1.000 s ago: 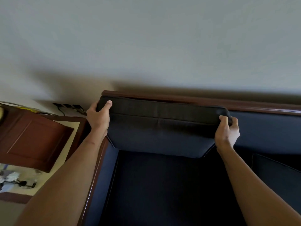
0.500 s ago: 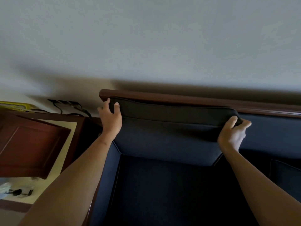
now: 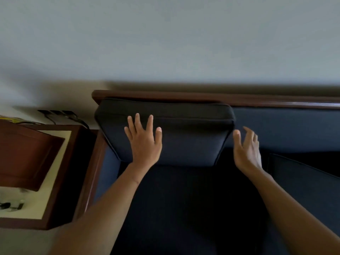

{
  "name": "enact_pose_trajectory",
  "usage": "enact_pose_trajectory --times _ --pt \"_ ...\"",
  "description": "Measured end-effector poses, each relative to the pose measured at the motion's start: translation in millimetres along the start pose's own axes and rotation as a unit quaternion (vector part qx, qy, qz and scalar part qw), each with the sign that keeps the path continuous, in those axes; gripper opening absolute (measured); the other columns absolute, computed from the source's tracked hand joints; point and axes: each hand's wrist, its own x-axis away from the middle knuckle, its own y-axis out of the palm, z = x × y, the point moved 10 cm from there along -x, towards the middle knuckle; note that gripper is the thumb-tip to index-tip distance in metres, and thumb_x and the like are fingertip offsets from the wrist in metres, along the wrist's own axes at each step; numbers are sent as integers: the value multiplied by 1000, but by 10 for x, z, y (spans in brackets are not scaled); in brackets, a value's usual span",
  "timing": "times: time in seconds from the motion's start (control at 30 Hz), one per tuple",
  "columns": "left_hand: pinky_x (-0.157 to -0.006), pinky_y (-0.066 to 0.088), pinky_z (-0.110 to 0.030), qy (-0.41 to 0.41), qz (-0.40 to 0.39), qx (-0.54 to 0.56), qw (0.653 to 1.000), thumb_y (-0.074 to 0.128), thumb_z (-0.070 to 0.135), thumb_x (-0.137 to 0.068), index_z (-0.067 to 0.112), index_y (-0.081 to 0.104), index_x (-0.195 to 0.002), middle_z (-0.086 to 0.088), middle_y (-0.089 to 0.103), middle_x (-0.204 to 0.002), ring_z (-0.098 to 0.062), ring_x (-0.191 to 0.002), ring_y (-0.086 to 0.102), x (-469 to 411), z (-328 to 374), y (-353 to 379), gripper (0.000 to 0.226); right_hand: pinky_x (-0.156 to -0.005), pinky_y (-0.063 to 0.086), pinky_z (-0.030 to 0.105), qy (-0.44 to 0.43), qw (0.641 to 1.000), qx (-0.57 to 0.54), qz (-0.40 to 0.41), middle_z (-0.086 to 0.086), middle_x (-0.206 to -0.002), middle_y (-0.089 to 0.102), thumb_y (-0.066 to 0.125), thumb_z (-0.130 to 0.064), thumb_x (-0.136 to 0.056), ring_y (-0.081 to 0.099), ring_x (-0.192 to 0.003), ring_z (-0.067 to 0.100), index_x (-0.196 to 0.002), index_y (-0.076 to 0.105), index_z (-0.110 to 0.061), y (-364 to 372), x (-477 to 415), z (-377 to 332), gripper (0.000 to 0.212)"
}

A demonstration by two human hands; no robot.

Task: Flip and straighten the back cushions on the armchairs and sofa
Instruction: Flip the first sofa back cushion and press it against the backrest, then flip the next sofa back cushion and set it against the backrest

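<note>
Both grips spread wide, holding nothing: your left grip [image 3: 144, 142] sits flat on the cushion [image 3: 187, 138], which runs left-right, and your right grip [image 3: 246, 148] is just off its right end.

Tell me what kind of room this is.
Probably a living room or lounge: dark blue sofa with wooden top rail, loose back cushion, wooden side table beside it.

Before you, the dark-blue upholstered sofa [image 3: 184, 199] with a brown wooden top rail [image 3: 276, 103] carries one dark-blue rectangular fabric back cushion [image 3: 193, 142], upright against its backrest.
</note>
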Motion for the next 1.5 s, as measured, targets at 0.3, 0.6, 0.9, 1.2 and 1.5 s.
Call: enact_pose_trajectory --times 0.3,0.6,0.9,1.2,1.5 --pt "-128 21 -58 3 -166 77 983 52 39 -109 21 56 -153 -13 33 -171 -32 -162 18 2041 1520 1565 48 -107 37 47 66 998 16 -12 2 -154 45 41 -53 -105 40 -141 26 -145 49 -23 -1016 1057 2203 50" --pt "-120 38 -51 -138 -293 90 942 47 52 -107 26 46 -158 -4 41 -165 -25 -151 39 3831 2193 3146 57 -112 35 56 184 979 80 -24 9 -163 34 45 -53 -104 34 -146 35 -154 39 -17 -1842 1503 4807 62" --pt "-109 44 -49 -216 -295 3 931 33 67 -105 19 21 -167 -11 40 -165 -35 -143 49 4401 1973 3858 79 -112 28 63 211 972 99 29 21 -160 31 60 -51 -97 30 -141 45 -159 25 -4 -1959 1695 5845 85" --pt "-87 51 -51 -159 -179 -75 968 28 69 -103 12 45 -146 -17 62 -140 -46 -113 66 4329 1920 3900 73 -106 49 47 352 921 -166 -20 0 -131 66 71 -83 -71 62 -120 28 -144 51 -30 -1757 1886 6472 92" --pt "-96 47 -52 -155 -185 -25 970 28 69 -105 13 47 -143 -16 62 -140 -44 -123 61 4223 1789 3863 70 -98 57 45 354 878 -321 -38 0 -119 74 79 -64 -78 72 -108 22 -137 58 -25 -1720 2015 6154 74"
